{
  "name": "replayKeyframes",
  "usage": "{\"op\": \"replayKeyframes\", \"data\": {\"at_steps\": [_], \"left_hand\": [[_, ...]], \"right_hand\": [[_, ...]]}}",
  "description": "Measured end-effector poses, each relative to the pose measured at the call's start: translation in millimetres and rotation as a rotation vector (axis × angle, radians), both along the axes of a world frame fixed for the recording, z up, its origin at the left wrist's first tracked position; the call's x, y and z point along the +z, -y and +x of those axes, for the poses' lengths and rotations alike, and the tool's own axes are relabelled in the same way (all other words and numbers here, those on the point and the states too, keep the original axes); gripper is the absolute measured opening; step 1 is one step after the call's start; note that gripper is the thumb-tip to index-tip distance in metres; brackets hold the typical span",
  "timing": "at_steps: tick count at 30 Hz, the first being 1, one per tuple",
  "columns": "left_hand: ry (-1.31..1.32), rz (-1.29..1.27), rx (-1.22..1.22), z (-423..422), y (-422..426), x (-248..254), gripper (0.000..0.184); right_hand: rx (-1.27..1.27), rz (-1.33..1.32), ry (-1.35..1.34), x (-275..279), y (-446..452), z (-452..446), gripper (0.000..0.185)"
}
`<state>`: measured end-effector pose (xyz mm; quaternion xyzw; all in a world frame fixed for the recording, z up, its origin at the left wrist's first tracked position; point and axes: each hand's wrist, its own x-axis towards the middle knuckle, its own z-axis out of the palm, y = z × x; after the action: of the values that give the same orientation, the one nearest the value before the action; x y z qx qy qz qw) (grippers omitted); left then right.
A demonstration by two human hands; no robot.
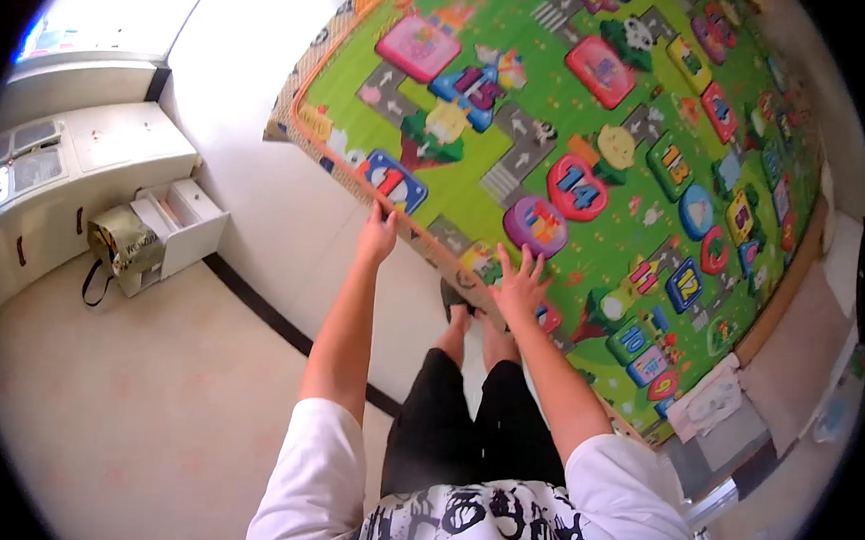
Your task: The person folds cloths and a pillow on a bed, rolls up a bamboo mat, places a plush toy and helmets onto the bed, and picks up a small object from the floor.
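A large green play mat [475,175] with printed roads, numbers and cartoon animals fills the upper right of the head view. At its near edge, by the printed number 1, my left hand [381,233] grips the orange border, the fingertips on top. My right hand [520,285] lies with spread fingers on the mat's printed face, close to the same edge and below the purple shape. The mat's far left corner shows a patterned underside.
A white cabinet [119,145] stands at the left with an open drawer [188,221] and a bag [125,242] hanging at it. A dark strip [267,306] crosses the pale floor. Cloth [707,398] and grey-brown padding [796,353] lie at the right. My legs are below the mat edge.
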<state>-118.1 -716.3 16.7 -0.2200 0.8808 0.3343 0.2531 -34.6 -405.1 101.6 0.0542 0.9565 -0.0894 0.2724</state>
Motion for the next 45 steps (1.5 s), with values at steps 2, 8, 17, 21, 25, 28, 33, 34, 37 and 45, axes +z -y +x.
{"op": "replayKeyframes", "data": {"at_steps": [2, 8, 17, 21, 25, 28, 33, 34, 37, 45], "left_hand": [[-0.012, -0.010, -0.037, -16, 4, 1, 0.068], [-0.086, -0.098, 0.178, -49, 40, 24, 0.068], [-0.096, -0.186, 0.265, -153, 184, 21, 0.070], [-0.136, -0.343, -0.017, -199, 247, 22, 0.077], [0.161, -0.386, -0.190, -249, 276, 56, 0.080], [0.202, -0.418, -0.323, -265, 293, 33, 0.072], [0.156, -0.466, -0.502, -270, 303, 7, 0.030], [0.127, -0.484, -0.528, -267, 308, -1, 0.022], [0.100, -0.579, -0.463, -266, 328, 1, 0.017], [0.081, -0.452, -0.338, -249, 329, -4, 0.031]], "right_hand": [[0.063, 0.020, -0.050, -11, -10, -5, 0.092], [0.019, -0.040, 0.056, -1, -10, -30, 0.075], [-0.202, -0.003, -0.015, -21, 19, -61, 0.060], [-0.098, -0.075, -0.230, -18, 81, -84, 0.074], [-0.008, -0.151, -0.210, -12, 166, -154, 0.098], [0.015, -0.193, -0.228, -8, 221, -216, 0.108], [0.049, -0.060, -0.105, -5, 280, -290, 0.119], [0.030, -0.052, -0.099, -7, 285, -294, 0.121], [0.000, -0.040, -0.092, -5, 292, -298, 0.121], [-0.025, -0.029, 0.014, -3, 297, -313, 0.119]]}}
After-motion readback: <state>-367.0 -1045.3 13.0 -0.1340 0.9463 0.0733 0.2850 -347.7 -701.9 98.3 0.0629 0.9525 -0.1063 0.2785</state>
